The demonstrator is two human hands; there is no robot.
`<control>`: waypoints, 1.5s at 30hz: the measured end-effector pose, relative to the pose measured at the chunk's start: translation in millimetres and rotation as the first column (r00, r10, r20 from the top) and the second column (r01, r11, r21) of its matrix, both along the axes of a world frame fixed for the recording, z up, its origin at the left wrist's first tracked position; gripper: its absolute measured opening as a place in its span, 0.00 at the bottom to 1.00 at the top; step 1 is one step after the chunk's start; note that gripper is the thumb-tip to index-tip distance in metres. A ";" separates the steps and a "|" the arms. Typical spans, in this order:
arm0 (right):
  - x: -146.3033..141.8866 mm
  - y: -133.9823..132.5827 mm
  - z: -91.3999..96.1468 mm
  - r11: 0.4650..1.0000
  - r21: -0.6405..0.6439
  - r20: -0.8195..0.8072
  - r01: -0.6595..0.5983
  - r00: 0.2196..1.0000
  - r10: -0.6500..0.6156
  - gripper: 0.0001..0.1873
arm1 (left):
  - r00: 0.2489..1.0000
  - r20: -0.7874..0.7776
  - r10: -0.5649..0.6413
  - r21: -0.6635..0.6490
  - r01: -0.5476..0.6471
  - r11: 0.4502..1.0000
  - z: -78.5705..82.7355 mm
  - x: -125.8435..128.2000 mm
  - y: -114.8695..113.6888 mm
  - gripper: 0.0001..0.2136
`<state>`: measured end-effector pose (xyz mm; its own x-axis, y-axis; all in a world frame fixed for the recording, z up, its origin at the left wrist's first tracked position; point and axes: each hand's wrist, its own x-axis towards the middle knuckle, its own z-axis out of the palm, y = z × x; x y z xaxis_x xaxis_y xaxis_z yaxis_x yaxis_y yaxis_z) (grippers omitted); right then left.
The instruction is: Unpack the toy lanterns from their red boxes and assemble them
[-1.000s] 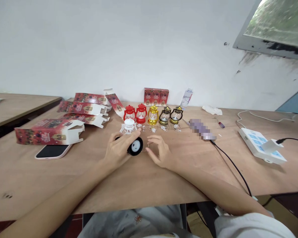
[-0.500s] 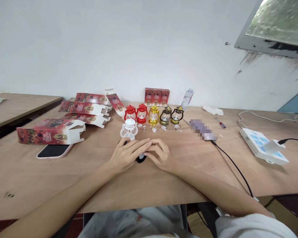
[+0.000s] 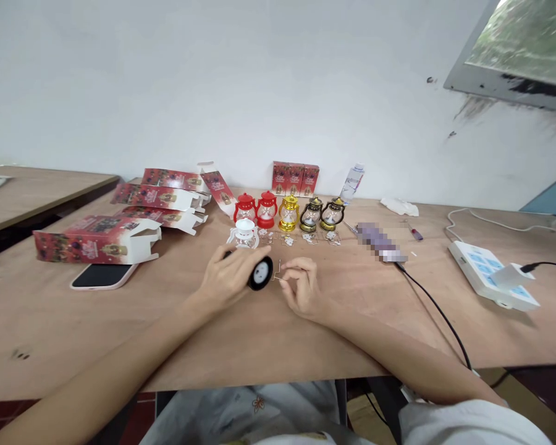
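Observation:
My left hand is wrapped round what looks like a small black lantern lying on its side. Its round base with a pale centre faces right, and most of the body is hidden under my fingers. A short gap to the right, my right hand pinches a thin bent wire between thumb and fingers. Just beyond my left hand stands a white lantern. Behind it is a row with two red lanterns, a gold lantern and two bronze-coloured lanterns.
Small wire and white pieces lie before the row. Opened red boxes and a phone are at left. Closed red boxes and a bottle stand by the wall. A screwdriver and power strip are at right.
My hands have drawn apart. The black lantern's base has turned into fuller view, and the bent wire now shows at my right fingertips.

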<state>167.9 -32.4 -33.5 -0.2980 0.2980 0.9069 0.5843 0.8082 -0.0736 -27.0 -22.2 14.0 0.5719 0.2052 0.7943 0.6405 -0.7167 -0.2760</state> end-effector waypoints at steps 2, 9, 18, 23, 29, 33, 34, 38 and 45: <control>0.9 2.5 1.2 0.999 -0.035 0.010 0.034 0.999 -0.033 0.03 | 0.996 0.085 0.033 -0.021 -0.031 0.999 2.6 -7.6 4.6 0.15; 2.5 23.0 4.2 0.962 -0.221 0.265 0.163 0.959 -0.101 0.03 | 0.991 0.133 0.008 -0.051 -0.001 0.999 2.8 -8.8 7.0 0.10; -4.9 38.9 -4.6 0.943 -0.226 0.430 0.243 0.894 -0.127 0.07 | 0.992 0.082 0.091 -0.100 -0.082 0.992 -1.2 -3.4 1.5 0.07; -1.2 30.2 -1.3 0.972 -0.203 0.339 0.119 0.940 -0.044 0.13 | 0.989 0.106 0.105 -0.103 -0.094 0.990 -3.7 -2.4 3.6 0.06; -1.2 16.8 4.5 0.995 -0.097 0.188 -0.003 0.982 0.021 0.07 | 0.994 0.069 0.088 -0.100 -0.080 0.992 -7.5 -0.7 5.8 0.07; -1.2 13.8 6.0 1.000 -0.009 0.119 -0.021 0.993 0.022 0.05 | 0.995 0.069 0.076 -0.086 -0.070 0.994 -6.4 1.0 2.9 0.07; -1.3 13.2 6.1 1.000 0.004 0.096 -0.025 0.995 0.024 0.05 | 0.994 0.070 0.082 -0.075 -0.077 0.994 -6.2 1.3 2.6 0.07; -2.1 10.7 5.9 0.999 -0.027 0.074 -0.036 0.997 0.038 0.05 | 0.995 0.038 0.091 -0.056 -0.089 0.994 -6.2 2.5 2.8 0.05; -4.1 8.3 8.8 0.998 -0.042 0.127 -0.038 0.991 0.043 0.07 | 0.998 -0.022 0.059 -0.096 -0.061 0.994 -8.3 5.1 1.7 0.06</control>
